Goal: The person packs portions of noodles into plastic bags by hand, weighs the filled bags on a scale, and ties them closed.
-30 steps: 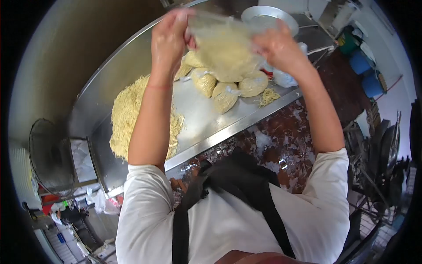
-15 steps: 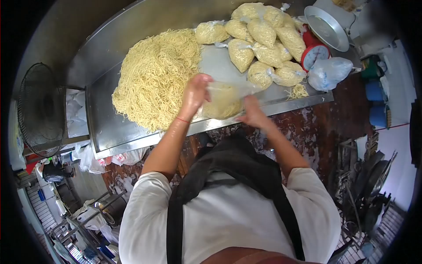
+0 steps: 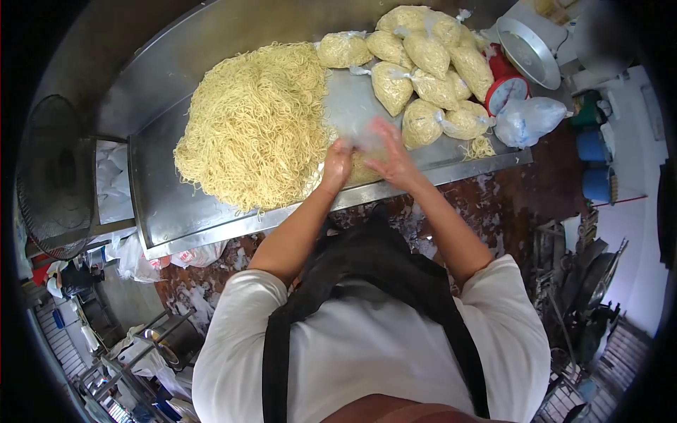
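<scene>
A clear plastic bag of noodles (image 3: 364, 170) is at the front edge of the steel table, partly hidden by my hands. My left hand (image 3: 337, 166) is closed on the left side of its gathered plastic. On the bag's other side, my right hand (image 3: 395, 161) has its thumb and fingers apart; the fingertips are blurred by motion. Blurred clear plastic rises between the two hands. Left of them lies a large heap of loose yellow noodles (image 3: 250, 127). Several tied bags of noodles (image 3: 428, 55) are piled at the back right.
A red scale (image 3: 507, 92) with a round metal pan (image 3: 529, 53) stands at the table's right end. Beside it is a bluish plastic bag (image 3: 529, 121). A few loose noodles (image 3: 479, 147) lie near the front edge (image 3: 451, 171). A fan (image 3: 58, 176) stands at the left.
My hands have come closer together. The left has moved right and slightly down, while the right has risen with its fingers pointing up. The noodle bag between them sits lower.
</scene>
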The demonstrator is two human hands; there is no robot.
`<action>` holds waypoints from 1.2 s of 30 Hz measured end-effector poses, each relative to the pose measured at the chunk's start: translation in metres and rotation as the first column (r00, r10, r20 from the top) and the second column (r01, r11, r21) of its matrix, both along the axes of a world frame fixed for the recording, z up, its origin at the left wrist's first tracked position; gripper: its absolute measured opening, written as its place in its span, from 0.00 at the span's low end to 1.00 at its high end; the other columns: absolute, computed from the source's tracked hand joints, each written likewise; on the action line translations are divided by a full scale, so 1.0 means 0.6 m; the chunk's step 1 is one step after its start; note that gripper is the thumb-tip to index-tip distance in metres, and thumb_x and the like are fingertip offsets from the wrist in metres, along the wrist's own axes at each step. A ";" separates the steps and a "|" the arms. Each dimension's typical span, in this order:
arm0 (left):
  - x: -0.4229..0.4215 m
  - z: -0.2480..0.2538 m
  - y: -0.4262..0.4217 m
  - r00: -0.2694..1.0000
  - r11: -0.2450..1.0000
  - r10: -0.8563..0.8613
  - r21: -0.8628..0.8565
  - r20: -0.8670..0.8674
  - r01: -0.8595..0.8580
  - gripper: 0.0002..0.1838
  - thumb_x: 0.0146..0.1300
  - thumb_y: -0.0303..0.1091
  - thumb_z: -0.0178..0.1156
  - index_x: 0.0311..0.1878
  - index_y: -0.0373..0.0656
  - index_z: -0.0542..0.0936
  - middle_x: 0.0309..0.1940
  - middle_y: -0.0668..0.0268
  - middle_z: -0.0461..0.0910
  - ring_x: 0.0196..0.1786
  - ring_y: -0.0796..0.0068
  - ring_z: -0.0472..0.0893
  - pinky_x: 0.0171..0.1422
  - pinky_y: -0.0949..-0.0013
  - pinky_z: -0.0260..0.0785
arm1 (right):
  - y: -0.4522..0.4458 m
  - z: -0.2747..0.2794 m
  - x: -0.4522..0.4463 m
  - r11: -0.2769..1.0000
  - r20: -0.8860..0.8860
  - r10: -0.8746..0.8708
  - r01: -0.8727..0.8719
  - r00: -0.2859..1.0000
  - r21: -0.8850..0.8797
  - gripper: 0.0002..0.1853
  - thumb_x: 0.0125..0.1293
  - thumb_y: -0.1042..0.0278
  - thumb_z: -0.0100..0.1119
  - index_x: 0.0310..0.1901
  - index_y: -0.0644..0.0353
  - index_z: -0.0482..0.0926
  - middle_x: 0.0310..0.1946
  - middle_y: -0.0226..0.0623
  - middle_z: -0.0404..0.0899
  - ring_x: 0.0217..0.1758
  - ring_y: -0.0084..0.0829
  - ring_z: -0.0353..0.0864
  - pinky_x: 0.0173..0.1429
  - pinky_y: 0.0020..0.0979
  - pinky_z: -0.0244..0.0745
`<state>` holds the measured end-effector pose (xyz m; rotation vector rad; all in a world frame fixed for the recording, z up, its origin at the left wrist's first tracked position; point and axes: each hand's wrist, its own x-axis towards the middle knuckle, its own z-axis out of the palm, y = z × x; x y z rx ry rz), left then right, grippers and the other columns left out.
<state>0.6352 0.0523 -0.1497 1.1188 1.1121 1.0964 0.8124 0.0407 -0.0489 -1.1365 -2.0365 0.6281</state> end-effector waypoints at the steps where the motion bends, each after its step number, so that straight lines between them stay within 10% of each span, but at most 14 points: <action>1: 0.009 -0.003 0.012 0.969 0.973 0.108 -0.223 0.222 -0.057 0.16 0.68 0.31 0.54 0.58 0.38 0.73 0.46 0.57 0.80 0.47 0.60 0.80 0.55 0.60 0.73 | 0.002 -0.044 0.025 0.998 -0.001 -0.028 0.028 1.000 -0.058 0.48 0.54 0.53 0.75 0.70 0.66 0.59 0.73 0.56 0.51 0.77 0.55 0.52 0.77 0.52 0.51; 4: 0.044 -0.001 0.035 0.812 0.897 0.357 -0.411 0.462 -0.161 0.08 0.70 0.29 0.49 0.47 0.38 0.75 0.40 0.62 0.80 0.38 0.71 0.79 0.42 0.66 0.73 | -0.043 -0.120 -0.032 0.989 0.433 -0.059 0.111 0.900 -0.097 0.51 0.45 0.52 0.76 0.69 0.68 0.61 0.72 0.60 0.54 0.76 0.58 0.52 0.76 0.57 0.50; 8: 0.057 -0.003 0.063 0.877 0.803 0.380 -0.575 0.293 -0.156 0.11 0.70 0.32 0.54 0.53 0.42 0.74 0.39 0.64 0.79 0.39 0.70 0.78 0.42 0.65 0.73 | -0.019 -0.145 -0.080 0.956 0.421 -0.196 0.269 0.886 -0.121 0.34 0.49 0.56 0.72 0.55 0.68 0.74 0.54 0.58 0.77 0.63 0.52 0.73 0.68 0.56 0.62; 11: 0.017 0.005 0.044 0.913 0.872 0.332 -0.447 0.238 -0.201 0.13 0.71 0.35 0.53 0.55 0.42 0.73 0.40 0.62 0.78 0.41 0.69 0.78 0.41 0.65 0.74 | 0.012 -0.168 -0.069 0.907 0.285 -0.199 0.286 0.938 -0.309 0.17 0.57 0.61 0.68 0.43 0.65 0.80 0.31 0.46 0.82 0.40 0.42 0.82 0.53 0.44 0.75; 14: -0.046 0.106 -0.085 0.901 0.838 0.382 -0.488 0.205 -0.244 0.17 0.72 0.40 0.52 0.57 0.40 0.72 0.43 0.62 0.74 0.42 0.70 0.75 0.42 0.63 0.74 | 0.023 -0.187 -0.048 0.884 -0.502 -0.266 0.000 0.823 -0.468 0.09 0.65 0.67 0.59 0.38 0.64 0.81 0.19 0.38 0.78 0.27 0.35 0.79 0.40 0.34 0.77; 15: -0.068 0.124 -0.117 0.936 0.724 0.283 -0.687 0.208 -0.066 0.19 0.73 0.42 0.53 0.58 0.38 0.71 0.49 0.59 0.74 0.48 0.70 0.76 0.47 0.62 0.76 | 0.021 -0.182 -0.048 0.659 -0.503 -0.512 -0.057 0.696 -0.750 0.09 0.70 0.70 0.53 0.41 0.66 0.80 0.26 0.37 0.82 0.32 0.32 0.81 0.42 0.32 0.76; 18: -0.025 0.143 -0.084 0.799 0.603 0.543 -0.783 0.258 -0.157 0.22 0.75 0.45 0.50 0.59 0.34 0.70 0.53 0.57 0.73 0.57 0.68 0.75 0.56 0.57 0.74 | -0.004 -0.162 -0.093 0.609 -0.515 -0.630 -0.041 0.581 -0.792 0.09 0.71 0.70 0.50 0.44 0.64 0.77 0.31 0.32 0.79 0.31 0.28 0.78 0.40 0.31 0.75; 22: -0.092 0.174 0.049 0.844 0.944 0.160 -0.329 0.512 0.021 0.27 0.77 0.51 0.44 0.56 0.33 0.75 0.51 0.57 0.79 0.53 0.66 0.80 0.61 0.62 0.73 | 0.001 0.095 -0.141 0.976 -0.147 -0.009 0.041 0.989 0.214 0.11 0.57 0.73 0.60 0.43 0.61 0.77 0.41 0.41 0.77 0.43 0.42 0.76 0.49 0.42 0.71; 24: -0.087 0.227 0.034 0.964 0.877 0.076 -0.478 0.254 0.056 0.26 0.77 0.51 0.46 0.56 0.34 0.76 0.51 0.59 0.80 0.53 0.69 0.80 0.60 0.63 0.73 | 0.006 0.185 -0.128 0.986 0.094 -0.095 0.081 0.991 0.149 0.13 0.53 0.74 0.60 0.42 0.60 0.77 0.43 0.44 0.75 0.46 0.46 0.74 0.48 0.45 0.68; 28: -0.009 0.244 0.004 0.554 0.800 0.246 -0.489 0.795 0.347 0.13 0.73 0.39 0.54 0.50 0.41 0.77 0.44 0.62 0.81 0.47 0.67 0.81 0.55 0.63 0.74 | -0.020 0.175 -0.090 0.973 0.182 -0.051 0.008 0.982 0.229 0.13 0.50 0.74 0.61 0.40 0.59 0.77 0.37 0.44 0.74 0.40 0.50 0.73 0.40 0.44 0.64; 29: -0.008 0.212 0.002 0.580 0.828 0.210 -0.459 0.787 0.323 0.12 0.73 0.39 0.53 0.48 0.40 0.78 0.43 0.62 0.82 0.47 0.66 0.81 0.54 0.62 0.74 | -0.028 0.139 -0.074 0.985 0.185 0.012 -0.043 0.983 0.167 0.08 0.58 0.70 0.61 0.39 0.60 0.76 0.30 0.36 0.72 0.28 0.38 0.69 0.33 0.35 0.62; 31: -0.007 0.154 0.002 0.635 0.881 0.141 -0.389 0.759 0.270 0.12 0.72 0.38 0.53 0.43 0.40 0.79 0.40 0.60 0.82 0.47 0.64 0.81 0.51 0.61 0.73 | -0.043 0.074 -0.006 0.765 -0.402 -0.084 -0.199 0.912 -0.613 0.08 0.65 0.65 0.59 0.39 0.60 0.76 0.26 0.31 0.71 0.25 0.30 0.68 0.29 0.32 0.61; 33: -0.023 0.176 -0.020 0.978 0.947 -0.200 -0.246 0.057 0.208 0.13 0.73 0.38 0.52 0.39 0.39 0.79 0.36 0.58 0.80 0.46 0.61 0.80 0.50 0.60 0.71 | -0.046 0.030 0.025 0.423 -0.588 -0.340 -0.439 0.734 -0.793 0.10 0.71 0.62 0.56 0.39 0.60 0.76 0.24 0.28 0.70 0.24 0.24 0.68 0.28 0.28 0.62; 36: -0.051 0.162 -0.038 0.784 0.961 -0.184 0.059 -0.593 0.270 0.14 0.71 0.35 0.53 0.33 0.38 0.81 0.30 0.56 0.79 0.40 0.61 0.79 0.48 0.62 0.70 | -0.022 0.001 0.031 0.549 -0.478 -0.329 -0.246 0.815 -0.799 0.11 0.74 0.61 0.52 0.41 0.61 0.76 0.24 0.28 0.72 0.26 0.20 0.71 0.30 0.27 0.66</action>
